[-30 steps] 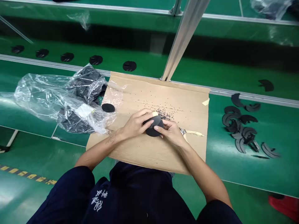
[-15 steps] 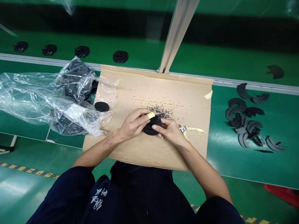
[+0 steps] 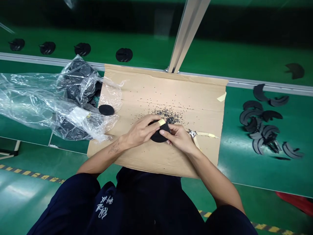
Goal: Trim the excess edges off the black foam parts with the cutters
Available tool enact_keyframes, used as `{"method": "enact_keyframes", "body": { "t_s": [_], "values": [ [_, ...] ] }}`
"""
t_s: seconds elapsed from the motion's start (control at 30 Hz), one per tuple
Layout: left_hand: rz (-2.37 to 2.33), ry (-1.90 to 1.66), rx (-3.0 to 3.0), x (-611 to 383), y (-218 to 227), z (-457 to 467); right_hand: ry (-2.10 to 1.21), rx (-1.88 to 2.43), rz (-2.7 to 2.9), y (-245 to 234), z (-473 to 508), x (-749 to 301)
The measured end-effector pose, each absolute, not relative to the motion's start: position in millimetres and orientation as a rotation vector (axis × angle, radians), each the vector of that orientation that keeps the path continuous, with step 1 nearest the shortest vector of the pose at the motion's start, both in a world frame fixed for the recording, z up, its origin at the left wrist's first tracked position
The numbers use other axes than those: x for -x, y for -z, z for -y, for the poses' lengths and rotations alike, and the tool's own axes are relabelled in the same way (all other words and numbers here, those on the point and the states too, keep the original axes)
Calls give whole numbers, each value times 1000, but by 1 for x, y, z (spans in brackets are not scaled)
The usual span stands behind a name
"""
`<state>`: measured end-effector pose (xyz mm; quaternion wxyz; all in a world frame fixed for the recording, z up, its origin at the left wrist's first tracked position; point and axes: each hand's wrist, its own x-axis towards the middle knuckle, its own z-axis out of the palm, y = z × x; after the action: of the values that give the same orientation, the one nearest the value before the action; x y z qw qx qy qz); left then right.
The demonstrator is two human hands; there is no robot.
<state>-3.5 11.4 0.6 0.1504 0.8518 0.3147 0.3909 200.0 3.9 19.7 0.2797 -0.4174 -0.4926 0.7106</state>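
Observation:
Both my hands hold a round black foam disc (image 3: 158, 137) above a flattened cardboard sheet (image 3: 186, 94). My left hand (image 3: 140, 132) grips the disc's left side, with a pale tape wrap on one finger. My right hand (image 3: 176, 138) pinches its right side, and the fingers hide much of the disc. Black foam crumbs (image 3: 168, 115) lie scattered on the cardboard just beyond my hands. Small snips with pale yellow handles (image 3: 195, 133) lie close to my right hand.
A clear plastic bag (image 3: 70, 104) of black foam pieces lies left of the cardboard, with a black disc (image 3: 106, 110) beside it. Black crescent offcuts (image 3: 261, 122) lie on the green bench at right. Several notched discs (image 3: 82, 49) sit beyond a metal rail (image 3: 49, 60).
My hands have turned the disc slightly while keeping hold of it. The whole view has shifted a little, and the cardboard and bench sit slightly higher in the frame.

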Motion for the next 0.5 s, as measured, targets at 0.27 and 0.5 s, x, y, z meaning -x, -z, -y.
{"method": "enact_keyframes", "body": {
  "t_s": [0.27, 0.5],
  "values": [
    [-862, -1171, -2464, 0, -5, -9, -1703, 1171, 1480, -19, -2, -200],
    [-1019, -1224, -2096, 3, -11, -8, -1329, 1029, 1689, -24, 0, -201]
  ]
}}
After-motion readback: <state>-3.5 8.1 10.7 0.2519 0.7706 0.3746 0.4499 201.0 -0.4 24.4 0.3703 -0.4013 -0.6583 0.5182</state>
